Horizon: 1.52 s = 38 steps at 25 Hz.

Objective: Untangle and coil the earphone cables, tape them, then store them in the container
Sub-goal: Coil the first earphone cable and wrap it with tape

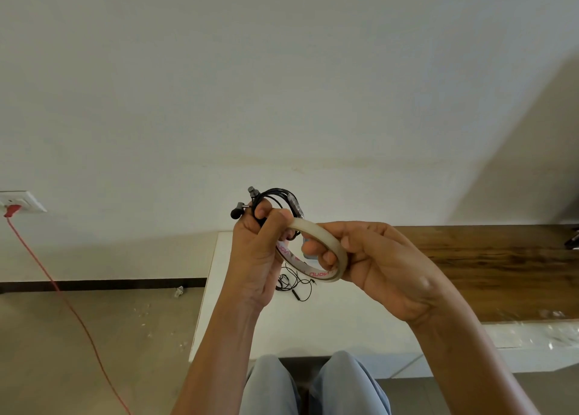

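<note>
My left hand is raised in front of me and closed around a coiled black earphone cable, whose two earbuds stick out at the upper left of the fist. My right hand grips a roll of pale tape with pink print inside its ring; the roll touches the left hand's fingers. A strip of tape seems to lie across the coil's right side. A second black earphone cable lies loose and tangled on the white table below the hands. The container is mostly hidden behind my right fingers.
A wooden surface adjoins the white table on the right. A red cord runs from a wall socket down across the floor at left. My knees are under the table's near edge.
</note>
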Each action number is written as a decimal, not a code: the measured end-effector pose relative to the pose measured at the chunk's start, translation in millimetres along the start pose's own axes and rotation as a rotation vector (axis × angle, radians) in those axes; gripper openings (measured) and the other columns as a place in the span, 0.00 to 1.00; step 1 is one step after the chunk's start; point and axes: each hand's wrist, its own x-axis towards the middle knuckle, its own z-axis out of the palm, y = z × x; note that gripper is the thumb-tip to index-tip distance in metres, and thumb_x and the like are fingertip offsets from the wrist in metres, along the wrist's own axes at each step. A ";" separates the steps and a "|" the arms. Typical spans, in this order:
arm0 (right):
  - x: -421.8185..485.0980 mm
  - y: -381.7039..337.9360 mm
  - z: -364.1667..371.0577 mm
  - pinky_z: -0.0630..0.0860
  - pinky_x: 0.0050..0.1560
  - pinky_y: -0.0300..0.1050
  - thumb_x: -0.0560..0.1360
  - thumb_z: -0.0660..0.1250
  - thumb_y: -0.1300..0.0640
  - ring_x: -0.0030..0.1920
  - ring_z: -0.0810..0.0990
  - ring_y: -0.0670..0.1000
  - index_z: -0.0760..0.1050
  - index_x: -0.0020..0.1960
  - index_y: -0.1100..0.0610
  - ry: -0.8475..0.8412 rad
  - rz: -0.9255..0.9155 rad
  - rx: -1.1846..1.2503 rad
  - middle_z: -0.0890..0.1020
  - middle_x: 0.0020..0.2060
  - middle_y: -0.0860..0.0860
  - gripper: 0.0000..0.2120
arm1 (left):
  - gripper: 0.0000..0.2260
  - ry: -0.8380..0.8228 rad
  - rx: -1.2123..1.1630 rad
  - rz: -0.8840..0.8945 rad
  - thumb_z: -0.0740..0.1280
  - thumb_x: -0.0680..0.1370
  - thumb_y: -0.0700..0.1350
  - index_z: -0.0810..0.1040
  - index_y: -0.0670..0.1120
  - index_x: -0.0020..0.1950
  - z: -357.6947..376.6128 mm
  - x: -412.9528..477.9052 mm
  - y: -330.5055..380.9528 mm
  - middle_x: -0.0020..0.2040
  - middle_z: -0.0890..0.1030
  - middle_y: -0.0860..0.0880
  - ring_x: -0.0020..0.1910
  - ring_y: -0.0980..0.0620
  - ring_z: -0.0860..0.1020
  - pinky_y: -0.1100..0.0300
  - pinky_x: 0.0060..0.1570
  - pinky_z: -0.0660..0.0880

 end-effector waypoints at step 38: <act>0.1 3.2 0.6 0.77 0.42 0.38 0.76 0.57 0.70 0.34 0.78 0.46 0.83 0.45 0.63 0.059 -0.041 0.000 0.84 0.39 0.59 0.16 | 0.11 0.079 0.024 0.029 0.63 0.69 0.37 0.62 0.49 0.37 6.9 1.8 -4.4 0.26 0.67 0.56 0.25 0.58 0.68 0.67 0.32 0.70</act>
